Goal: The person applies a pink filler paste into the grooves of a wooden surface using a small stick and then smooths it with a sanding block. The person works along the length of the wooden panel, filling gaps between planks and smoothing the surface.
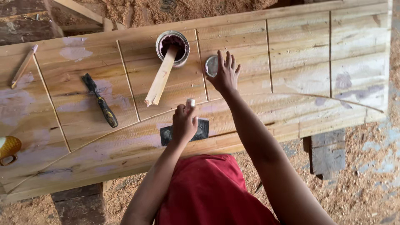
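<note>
Lid [211,66] of a tin, round and silvery, lies flat on the surface [300,62], just right of the tin [173,48] and near the middle of the long wooden panel. The right hand [226,75] rests over the lid's right edge with fingers [228,59] spread and pointing away from the person; its grip is open, and only part of the lid shows from under the palm. Whether the palm presses the lid or only touches it cannot be told.

The left hand [184,123] is nearer the person, its grip closed around a small pale lump [191,102] that sticks out above the knuckles. Under this hand lies a dark square sheet [203,129], flat on the boards.

The tin stands upright and open, its inside stained dark purple. A pale wooden stick [160,79] leans out of it, its lower end resting on the panel towards the person. Left of the stick lies a black-handled tool [100,100], well apart from both hands. A thin wooden stick [23,66] lies near the far left edge, and a yellow object [8,148] shows at the left border. Purple smears mark the boards in several places. Sawdust [366,183] covers the ground around the panel. The person wears a red garment [208,187].
</note>
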